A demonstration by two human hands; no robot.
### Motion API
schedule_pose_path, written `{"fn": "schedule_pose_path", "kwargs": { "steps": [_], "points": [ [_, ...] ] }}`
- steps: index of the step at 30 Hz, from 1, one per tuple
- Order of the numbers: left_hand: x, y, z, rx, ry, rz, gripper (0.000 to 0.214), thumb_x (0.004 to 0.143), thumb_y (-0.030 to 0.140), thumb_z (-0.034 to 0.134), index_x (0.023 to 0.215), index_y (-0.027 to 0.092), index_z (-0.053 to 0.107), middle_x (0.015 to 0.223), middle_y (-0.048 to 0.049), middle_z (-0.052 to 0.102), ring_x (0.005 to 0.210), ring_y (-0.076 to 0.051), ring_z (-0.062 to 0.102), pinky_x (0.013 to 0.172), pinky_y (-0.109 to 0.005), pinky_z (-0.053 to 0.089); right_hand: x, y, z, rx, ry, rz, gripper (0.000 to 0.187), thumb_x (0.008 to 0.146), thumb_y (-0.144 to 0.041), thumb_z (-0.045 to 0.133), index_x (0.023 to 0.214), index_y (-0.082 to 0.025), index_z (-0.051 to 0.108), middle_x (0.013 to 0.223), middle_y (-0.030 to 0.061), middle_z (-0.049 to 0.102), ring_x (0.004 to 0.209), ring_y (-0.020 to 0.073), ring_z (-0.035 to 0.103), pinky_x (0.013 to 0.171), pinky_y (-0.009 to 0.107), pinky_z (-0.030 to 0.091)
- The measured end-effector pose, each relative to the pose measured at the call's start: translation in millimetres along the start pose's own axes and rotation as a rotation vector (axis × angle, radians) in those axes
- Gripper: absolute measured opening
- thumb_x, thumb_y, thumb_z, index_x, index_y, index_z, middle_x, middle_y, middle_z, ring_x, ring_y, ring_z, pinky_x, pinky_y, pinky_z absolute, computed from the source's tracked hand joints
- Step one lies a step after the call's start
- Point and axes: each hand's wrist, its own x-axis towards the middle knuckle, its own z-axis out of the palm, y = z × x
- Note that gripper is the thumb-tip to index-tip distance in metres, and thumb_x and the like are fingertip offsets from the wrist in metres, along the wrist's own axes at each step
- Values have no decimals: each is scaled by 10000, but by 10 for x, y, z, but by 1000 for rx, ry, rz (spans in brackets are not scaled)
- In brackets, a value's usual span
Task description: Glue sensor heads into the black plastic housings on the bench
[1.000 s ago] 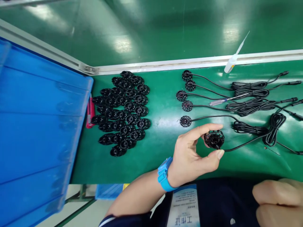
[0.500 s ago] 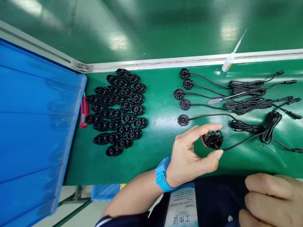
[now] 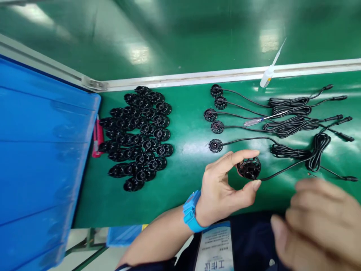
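Observation:
My left hand (image 3: 225, 188) pinches a round black ribbed part (image 3: 248, 168) between thumb and forefinger, just above the green table (image 3: 191, 177). A black cable (image 3: 284, 169) runs from that part to a coiled bundle (image 3: 317, 152) on the right. A blue strap is on my left wrist (image 3: 191, 210). My right hand (image 3: 318, 226) is close to the camera at the lower right, blurred, fingers loosely curled, nothing seen in it.
A pile of several loose black round parts (image 3: 138, 135) lies left of centre. Several wired parts (image 3: 216, 124) lie in a row with coiled cables (image 3: 293, 113). A white glue bottle (image 3: 267, 75) and a thin screwdriver (image 3: 254, 121) lie at the back right. A blue bin (image 3: 42, 158) fills the left.
My right hand has risen from the bottom right corner up and left toward the held part. My left hand keeps its pinch on the black part, nearly still.

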Motion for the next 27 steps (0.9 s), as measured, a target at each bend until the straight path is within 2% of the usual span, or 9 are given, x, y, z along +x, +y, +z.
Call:
{"fn": "schedule_pose_path", "kwargs": {
  "steps": [3, 5, 8, 11, 15, 18, 22, 24, 27],
  "points": [
    [9, 13, -6, 7, 9, -15, 471, 759, 220, 785, 1225, 228, 718, 872, -35, 718, 767, -181, 635, 702, -291, 509, 189, 512, -38, -215, 67, 48, 130, 964, -290, 613, 889, -245, 708, 600, -5, 541, 595, 164, 503, 621, 339, 414],
    [13, 32, -10, 24, 7, -37, 455, 758, 227, 782, 1209, 224, 727, 867, -36, 716, 756, -182, 630, 690, -291, 511, 284, 872, -2, -313, 82, 60, 215, 965, -251, 616, 1163, -226, 700, 751, 30, 633, 693, 192, 543, 700, 360, 442],
    [15, 64, -12, 54, 3, -62, 446, 753, 215, 766, 1198, 222, 732, 847, -27, 706, 713, -170, 612, 674, -293, 507, 398, 1241, 184, -454, 13, -5, 214, 998, -220, 556, 1134, -236, 719, 916, 47, 700, 793, 202, 577, 719, 349, 465],
    [16, 80, -9, 70, 2, -70, 440, 747, 205, 756, 1187, 211, 732, 855, -30, 712, 720, -173, 622, 679, -295, 509, 470, 1371, 429, -494, -82, -10, 254, 980, -127, 518, 1078, -212, 737, 941, 55, 704, 818, 199, 566, 693, 345, 446],
    [20, 75, -3, 61, -5, -70, 440, 744, 218, 764, 1183, 210, 735, 871, -38, 727, 738, -179, 637, 693, -297, 523, 499, 1389, 552, -484, -137, -13, 267, 959, -67, 493, 975, -195, 727, 934, 73, 704, 833, 206, 578, 702, 354, 444],
    [19, 67, 2, 63, 3, -70, 442, 738, 229, 771, 1179, 212, 744, 871, -44, 733, 752, -190, 650, 700, -305, 536, 457, 1313, 432, -372, -39, 49, 187, 985, -131, 522, 1024, -204, 689, 1000, 67, 724, 901, 204, 646, 754, 339, 500],
    [19, 66, 15, 34, 2, -83, 464, 727, 215, 767, 1190, 211, 747, 851, -41, 728, 723, -185, 651, 695, -310, 552, 299, 944, 194, 381, 159, 309, 142, 953, -230, 651, 1087, -253, 608, 971, 19, 738, 807, 179, 724, 707, 310, 586],
    [24, 72, 21, 14, -3, -94, 474, 728, 217, 768, 1201, 209, 742, 840, -39, 728, 702, -179, 646, 686, -307, 557, 213, 716, 135, 733, 162, 309, 210, 917, -167, 681, 1067, -261, 569, 931, 12, 750, 840, 200, 751, 736, 327, 624],
    [37, 87, 28, -13, -14, -99, 464, 738, 241, 779, 1199, 206, 737, 853, -45, 748, 714, -187, 658, 696, -312, 572, 144, 487, 144, 897, 109, 216, 308, 866, -52, 687, 1052, -262, 560, 938, 11, 762, 922, 221, 758, 854, 384, 644]
  ]
}}
